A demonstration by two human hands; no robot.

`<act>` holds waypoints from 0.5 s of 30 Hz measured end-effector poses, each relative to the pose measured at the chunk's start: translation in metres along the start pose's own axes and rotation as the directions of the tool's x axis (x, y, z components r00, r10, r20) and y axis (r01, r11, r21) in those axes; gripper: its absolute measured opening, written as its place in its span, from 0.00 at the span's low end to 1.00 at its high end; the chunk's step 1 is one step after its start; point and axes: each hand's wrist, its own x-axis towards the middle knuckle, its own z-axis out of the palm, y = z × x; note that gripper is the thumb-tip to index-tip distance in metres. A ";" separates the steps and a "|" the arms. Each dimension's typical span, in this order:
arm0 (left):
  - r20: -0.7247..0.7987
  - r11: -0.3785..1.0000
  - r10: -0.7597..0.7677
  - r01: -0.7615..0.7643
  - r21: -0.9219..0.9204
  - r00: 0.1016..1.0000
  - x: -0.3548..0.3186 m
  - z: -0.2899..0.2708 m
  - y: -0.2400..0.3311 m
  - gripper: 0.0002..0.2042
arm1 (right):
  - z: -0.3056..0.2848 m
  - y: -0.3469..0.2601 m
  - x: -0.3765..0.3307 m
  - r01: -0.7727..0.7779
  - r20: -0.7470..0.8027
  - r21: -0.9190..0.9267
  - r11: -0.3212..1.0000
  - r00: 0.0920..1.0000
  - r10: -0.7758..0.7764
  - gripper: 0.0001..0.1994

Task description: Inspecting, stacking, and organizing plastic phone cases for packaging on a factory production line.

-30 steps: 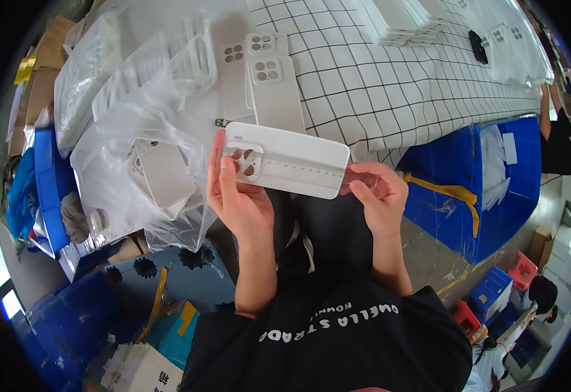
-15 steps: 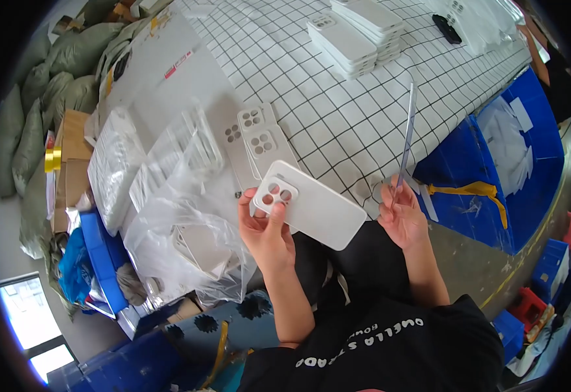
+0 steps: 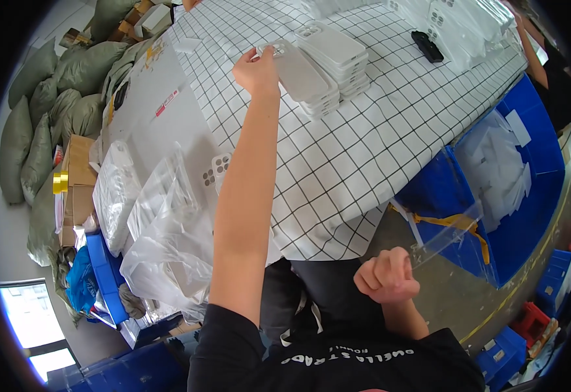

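Note:
My left hand (image 3: 257, 70) reaches far over the table and grips the camera end of a white phone case (image 3: 302, 77). That case lies on top of a short stack, beside a second stack of white phone cases (image 3: 335, 47). Close to my body, off the table's near edge, my right hand (image 3: 388, 277) is closed on a thin clear plastic strip (image 3: 447, 238). The strip points up and to the right, over the blue bin (image 3: 514, 251). Loose white phone cases (image 3: 221, 164) lie left of my forearm, which partly hides them.
A checked cloth (image 3: 337, 170) covers the table. Clear bags (image 3: 168, 261) of cases sit along its left side. A black object (image 3: 427, 47) and bagged cases (image 3: 471, 32) are at the far right. White sheets (image 3: 497, 173) fill the blue bin, with yellow tape (image 3: 452, 222) by it.
My left hand has carried the phone case from in front of me to the far stack. My right hand has dropped lower, and its clear strip has tilted rightward.

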 end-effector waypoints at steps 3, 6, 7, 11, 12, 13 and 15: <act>-0.005 0.956 0.123 -0.117 0.269 0.992 0.003 0.012 -0.008 0.23 | 0.019 -0.046 0.027 0.269 0.210 -0.361 0.893 0.956 -0.203 0.06; 0.010 0.879 0.144 -0.133 0.459 0.990 0.000 0.018 -0.014 0.23 | 0.080 -0.053 0.051 0.603 0.141 -0.556 0.572 0.747 -0.650 0.03; 0.038 0.875 0.132 -0.135 0.464 0.990 0.000 0.022 -0.019 0.24 | 0.091 -0.056 0.060 0.677 0.229 -0.566 0.470 0.677 -0.700 0.05; 0.109 0.877 0.064 -0.108 0.468 0.992 0.000 0.019 -0.029 0.26 | 0.106 -0.061 0.064 0.769 0.371 -0.544 0.336 0.580 -0.725 0.11; 0.118 0.887 0.017 -0.070 0.457 0.993 0.001 0.015 -0.029 0.27 | 0.108 -0.061 0.063 0.803 0.430 -0.542 0.247 0.518 -0.739 0.17; 0.126 0.894 -0.027 -0.033 0.448 0.992 0.001 0.011 -0.028 0.28 | 0.110 -0.062 0.061 0.832 0.488 -0.532 0.157 0.453 -0.746 0.22; 0.095 0.901 -0.008 -0.034 0.432 0.995 -0.010 -0.007 -0.018 0.30 | 0.116 -0.064 0.053 0.857 0.520 -0.507 0.091 0.388 -0.761 0.23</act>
